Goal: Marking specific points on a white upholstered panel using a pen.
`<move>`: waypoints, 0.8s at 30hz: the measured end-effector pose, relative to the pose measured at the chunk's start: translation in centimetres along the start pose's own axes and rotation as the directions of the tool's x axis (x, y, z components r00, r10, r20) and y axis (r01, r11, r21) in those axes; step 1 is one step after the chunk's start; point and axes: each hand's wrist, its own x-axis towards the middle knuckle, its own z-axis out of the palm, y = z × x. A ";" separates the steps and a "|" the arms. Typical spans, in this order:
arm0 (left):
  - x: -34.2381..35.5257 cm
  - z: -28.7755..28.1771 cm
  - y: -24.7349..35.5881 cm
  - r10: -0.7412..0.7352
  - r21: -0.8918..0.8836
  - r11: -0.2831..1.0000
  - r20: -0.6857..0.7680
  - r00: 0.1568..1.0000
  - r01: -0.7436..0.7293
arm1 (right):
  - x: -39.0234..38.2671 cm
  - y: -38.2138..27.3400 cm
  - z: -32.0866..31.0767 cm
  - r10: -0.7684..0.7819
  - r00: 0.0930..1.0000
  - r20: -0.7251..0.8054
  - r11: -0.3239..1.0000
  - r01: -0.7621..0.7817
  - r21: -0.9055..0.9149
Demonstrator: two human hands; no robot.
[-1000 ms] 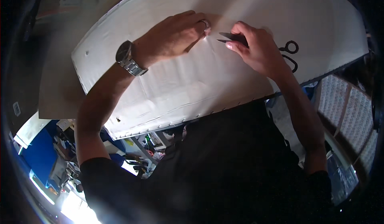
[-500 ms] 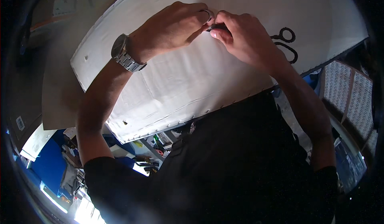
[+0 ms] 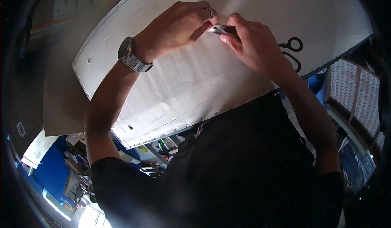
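Note:
My right hand (image 3: 258, 44) is closed around a small dark tool with a shiny metal end (image 3: 222, 29); its exact kind is unclear. The metal end points left, to the fingertips of my left hand (image 3: 179, 24). Those fingers are pinched together, and whatever they hold is too small or hidden to make out. Both hands are over a large white fabric-like panel (image 3: 183, 85). Black-handled scissors (image 3: 295, 44) lie on the panel to the right, their blades hidden behind my right hand and wrist.
Small fasteners line the panel's near edge, and a small dark hole (image 3: 130, 127) shows near its lower left corner. A brown board (image 3: 65, 114) stands at the left. Below are cluttered shelves (image 3: 157, 150); at the right, a patterned carton (image 3: 354, 93) and a blue bin (image 3: 317, 82).
My right hand has drawn slightly right and down, away from my left fingertips, baring more of the tool's metal end. The view has shifted a little.

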 end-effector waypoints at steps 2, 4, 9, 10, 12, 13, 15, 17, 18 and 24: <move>-0.4 0.0 -0.5 -0.042 -0.141 0.989 -0.025 0.999 0.039 | -0.7 -0.1 -0.5 0.099 0.994 0.038 0.993 -0.102 0.061; -0.5 0.1 -0.5 -0.066 -0.181 0.982 -0.043 0.997 0.058 | -1.2 0.0 -0.3 0.078 0.997 -0.013 0.995 -0.077 0.057; -0.3 0.5 0.1 -0.115 -0.221 0.971 -0.087 0.990 0.094 | -0.5 -0.3 0.3 0.116 0.993 -0.014 0.993 -0.116 0.015; -0.3 0.5 0.2 -0.096 -0.193 0.978 -0.093 0.991 0.077 | -0.3 -0.4 0.5 0.114 0.993 -0.015 0.993 -0.114 0.016; -0.1 0.3 0.4 -0.079 -0.162 0.985 -0.100 0.992 0.062 | 0.1 -0.7 0.8 0.056 0.998 -0.040 0.998 -0.055 0.024; 0.0 0.1 0.6 -0.066 -0.144 0.988 -0.094 0.993 0.052 | 0.4 -0.7 0.8 0.052 0.998 -0.040 0.998 -0.052 0.024; 0.1 0.0 0.8 -0.055 -0.122 0.992 -0.090 0.994 0.044 | 0.8 -0.7 0.8 0.061 0.998 -0.020 0.998 -0.061 0.004; 0.1 0.1 0.8 -0.026 -0.064 0.998 -0.087 0.996 0.021 | 1.0 -0.9 0.9 0.054 0.998 -0.012 0.998 -0.054 -0.016; 0.1 0.1 0.8 -0.028 -0.058 0.998 -0.090 0.996 0.023 | 1.1 -1.0 1.0 0.052 0.999 -0.004 0.998 -0.052 -0.038; -0.3 0.4 1.0 -0.088 -0.094 0.992 -0.095 0.992 0.079 | 1.1 -1.1 1.1 0.043 0.999 0.022 0.998 -0.043 -0.039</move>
